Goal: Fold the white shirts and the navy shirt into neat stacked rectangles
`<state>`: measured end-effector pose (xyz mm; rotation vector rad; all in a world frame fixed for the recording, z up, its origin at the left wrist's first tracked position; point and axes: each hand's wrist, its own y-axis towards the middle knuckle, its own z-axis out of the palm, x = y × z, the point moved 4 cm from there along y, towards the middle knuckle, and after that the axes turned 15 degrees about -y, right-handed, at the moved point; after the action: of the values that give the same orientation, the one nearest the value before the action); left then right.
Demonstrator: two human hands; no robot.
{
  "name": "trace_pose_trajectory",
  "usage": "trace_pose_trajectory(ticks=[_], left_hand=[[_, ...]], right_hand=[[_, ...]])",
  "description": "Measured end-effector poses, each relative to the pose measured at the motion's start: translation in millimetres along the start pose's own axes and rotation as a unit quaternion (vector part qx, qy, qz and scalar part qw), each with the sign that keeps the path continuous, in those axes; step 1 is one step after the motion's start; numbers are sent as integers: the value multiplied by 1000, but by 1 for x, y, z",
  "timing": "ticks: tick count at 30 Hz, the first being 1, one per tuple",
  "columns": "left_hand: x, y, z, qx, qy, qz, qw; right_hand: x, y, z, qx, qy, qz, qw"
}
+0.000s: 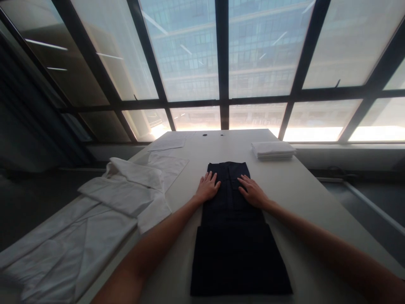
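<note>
A dark navy garment [236, 249], folded into a long narrow strip, lies lengthwise down the middle of the white table [303, 198]. My left hand [207, 187] rests flat on the garment's left edge near its far end, fingers spread. On the right side of the same stretch my right hand [252, 192] lies flat too, fingers stretched out. Neither hand grips anything. Both forearms reach in from the near edge.
White garments [104, 211] lie loosely heaped over the table's left edge. A neat stack of folded white cloth [274, 150] sits at the far right. A sheet of paper [167, 143] lies at the far left. Large windows stand beyond the table.
</note>
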<state>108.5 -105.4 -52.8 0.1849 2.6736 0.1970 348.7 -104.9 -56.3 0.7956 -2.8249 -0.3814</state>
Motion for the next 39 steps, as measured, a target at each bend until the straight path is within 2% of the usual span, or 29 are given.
trace_pose_trajectory(ticks=[2, 5, 8, 13, 24, 30, 34, 39], left_hand=[[12, 17, -6, -51, -16, -57, 997], [24, 39, -17, -99, -31, -93, 990], [32, 55, -26, -121, -46, -106, 986], [42, 72, -32, -134, -80, -118, 981], [59, 98, -27, -147, -136, -137, 970], [66, 107, -23, -157, -197, -111, 961], [71, 109, -23, -184, -266, -77, 943], [70, 105, -27, -219, -379, -20, 899]], right_hand=[[-18, 20, 0, -29, 19, 61, 998], [-42, 49, -1, -53, 36, 123, 990], [-58, 68, -2, -62, 33, 158, 985], [-71, 84, 1, -56, 42, 193, 979], [-93, 111, 21, -51, 108, 227, 966], [-101, 119, 29, -69, 155, 232, 958], [-106, 122, 32, -98, 209, 220, 948], [-109, 117, 30, -150, 304, 178, 924]])
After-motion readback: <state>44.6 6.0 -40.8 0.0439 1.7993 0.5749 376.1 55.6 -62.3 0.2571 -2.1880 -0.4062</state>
